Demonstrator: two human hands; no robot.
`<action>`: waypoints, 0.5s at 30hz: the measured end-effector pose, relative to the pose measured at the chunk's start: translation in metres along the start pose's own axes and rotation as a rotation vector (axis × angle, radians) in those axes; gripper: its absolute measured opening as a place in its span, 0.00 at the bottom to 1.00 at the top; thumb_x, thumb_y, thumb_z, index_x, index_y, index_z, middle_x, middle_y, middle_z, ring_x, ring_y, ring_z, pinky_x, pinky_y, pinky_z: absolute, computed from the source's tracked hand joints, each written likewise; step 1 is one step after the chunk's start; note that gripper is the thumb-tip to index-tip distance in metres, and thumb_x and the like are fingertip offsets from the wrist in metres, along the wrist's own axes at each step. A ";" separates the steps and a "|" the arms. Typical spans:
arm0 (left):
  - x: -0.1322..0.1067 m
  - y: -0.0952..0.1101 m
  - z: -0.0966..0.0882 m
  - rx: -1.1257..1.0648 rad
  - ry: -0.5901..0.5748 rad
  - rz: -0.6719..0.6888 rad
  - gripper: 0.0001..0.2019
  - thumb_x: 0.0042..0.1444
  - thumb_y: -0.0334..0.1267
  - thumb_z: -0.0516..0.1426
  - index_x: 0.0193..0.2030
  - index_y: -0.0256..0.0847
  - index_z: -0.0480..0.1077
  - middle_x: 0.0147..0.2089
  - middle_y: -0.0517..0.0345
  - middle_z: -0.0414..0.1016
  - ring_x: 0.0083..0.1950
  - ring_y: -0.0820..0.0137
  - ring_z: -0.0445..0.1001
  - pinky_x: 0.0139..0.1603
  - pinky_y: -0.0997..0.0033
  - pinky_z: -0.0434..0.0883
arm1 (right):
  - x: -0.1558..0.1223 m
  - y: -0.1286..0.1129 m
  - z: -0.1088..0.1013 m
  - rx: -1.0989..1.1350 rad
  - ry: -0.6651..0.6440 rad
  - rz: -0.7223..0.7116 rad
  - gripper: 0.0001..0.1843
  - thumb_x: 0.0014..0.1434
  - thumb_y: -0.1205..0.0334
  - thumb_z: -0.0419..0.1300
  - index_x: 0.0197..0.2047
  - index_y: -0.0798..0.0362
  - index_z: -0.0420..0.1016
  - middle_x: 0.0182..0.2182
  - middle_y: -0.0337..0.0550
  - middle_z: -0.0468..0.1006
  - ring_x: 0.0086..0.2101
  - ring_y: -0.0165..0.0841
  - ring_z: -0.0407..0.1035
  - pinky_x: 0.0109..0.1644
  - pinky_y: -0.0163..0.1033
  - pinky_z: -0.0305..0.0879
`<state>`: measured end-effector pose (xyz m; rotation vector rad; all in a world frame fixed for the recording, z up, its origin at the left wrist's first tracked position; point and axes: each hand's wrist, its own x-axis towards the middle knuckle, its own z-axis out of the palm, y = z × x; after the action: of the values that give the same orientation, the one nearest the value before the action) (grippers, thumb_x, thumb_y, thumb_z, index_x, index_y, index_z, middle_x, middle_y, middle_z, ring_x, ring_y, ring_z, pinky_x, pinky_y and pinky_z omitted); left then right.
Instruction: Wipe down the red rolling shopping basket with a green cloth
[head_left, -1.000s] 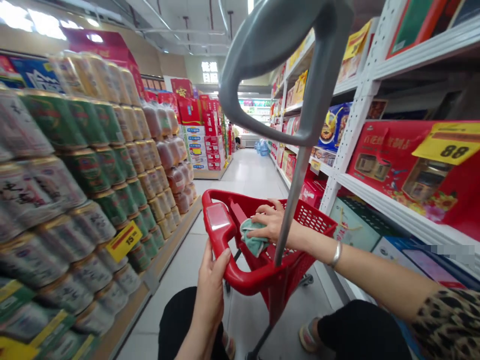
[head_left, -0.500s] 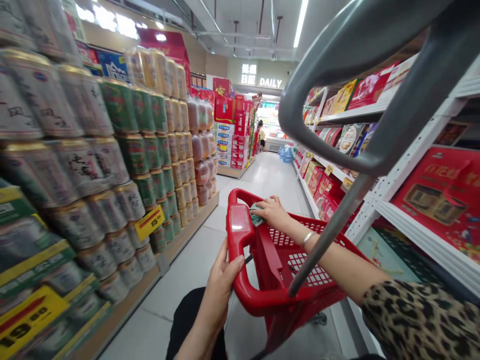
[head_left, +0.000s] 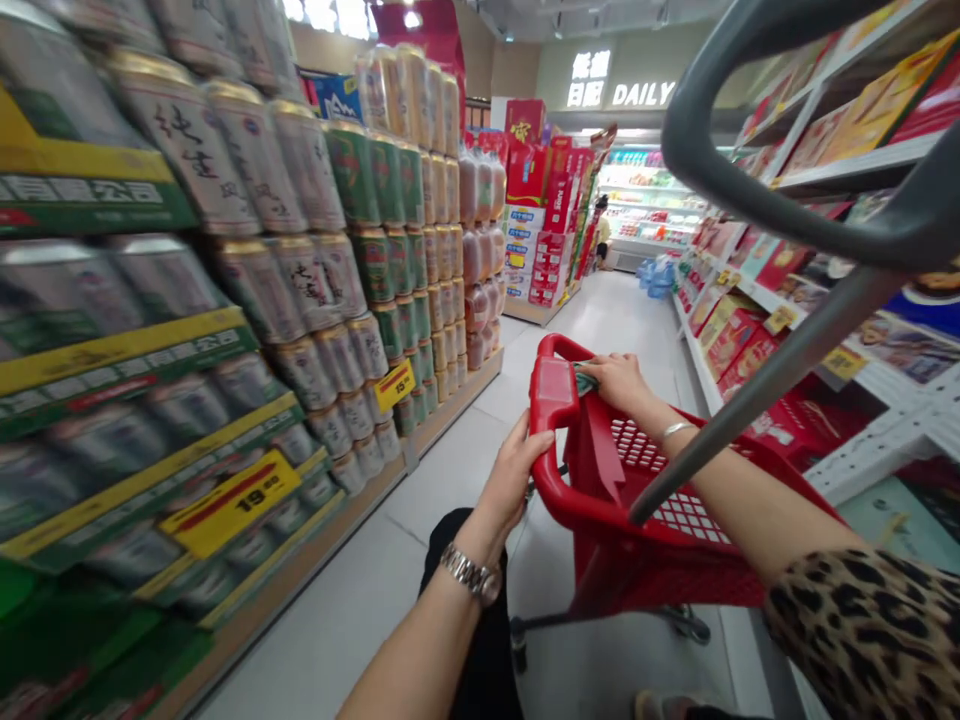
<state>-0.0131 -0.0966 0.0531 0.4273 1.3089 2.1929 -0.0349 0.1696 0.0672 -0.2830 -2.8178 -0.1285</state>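
Note:
A red plastic shopping basket on wheels [head_left: 637, 560] stands in front of me in a shop aisle, its grey pull handle [head_left: 780, 190] arching up at the right. My left hand [head_left: 514, 475] is closed round the near part of the basket's red rim. My right hand [head_left: 622, 385] rests on the far rim, pressing a teal cloth [head_left: 585, 380] against it; only a corner of the cloth shows under the fingers. A watch sits on my left wrist and a bracelet on my right.
Stacked drink cans [head_left: 300, 250] with yellow price tags [head_left: 232, 500] fill the left shelving. White shelves of red gift boxes [head_left: 739, 340] line the right. A tiled aisle floor [head_left: 450, 470] runs ahead to a red box display [head_left: 544, 210]; a person [head_left: 601, 232] stands far off.
My view has swung left and the basket now sits further right. My right hand with the cloth has slid from inside the basket up onto the far rim. My left hand keeps its hold.

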 end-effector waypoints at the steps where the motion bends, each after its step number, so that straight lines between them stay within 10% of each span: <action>1: 0.003 0.000 0.001 0.010 -0.015 0.000 0.31 0.46 0.47 0.66 0.59 0.42 0.77 0.54 0.52 0.80 0.47 0.62 0.75 0.47 0.67 0.72 | -0.004 0.003 0.003 0.024 0.013 -0.009 0.19 0.65 0.71 0.55 0.50 0.47 0.85 0.49 0.54 0.83 0.46 0.47 0.71 0.52 0.53 0.57; 15: 0.045 -0.011 0.016 0.035 -0.042 0.025 0.24 0.41 0.47 0.68 0.45 0.37 0.78 0.36 0.57 0.77 0.33 0.72 0.68 0.36 0.71 0.69 | -0.072 0.006 -0.031 0.127 0.020 -0.123 0.12 0.63 0.67 0.62 0.45 0.50 0.87 0.44 0.48 0.84 0.43 0.40 0.74 0.52 0.45 0.64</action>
<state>-0.0372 -0.0543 0.0512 0.5029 1.3282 2.1719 0.0423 0.1590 0.0752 -0.0792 -2.8080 0.0214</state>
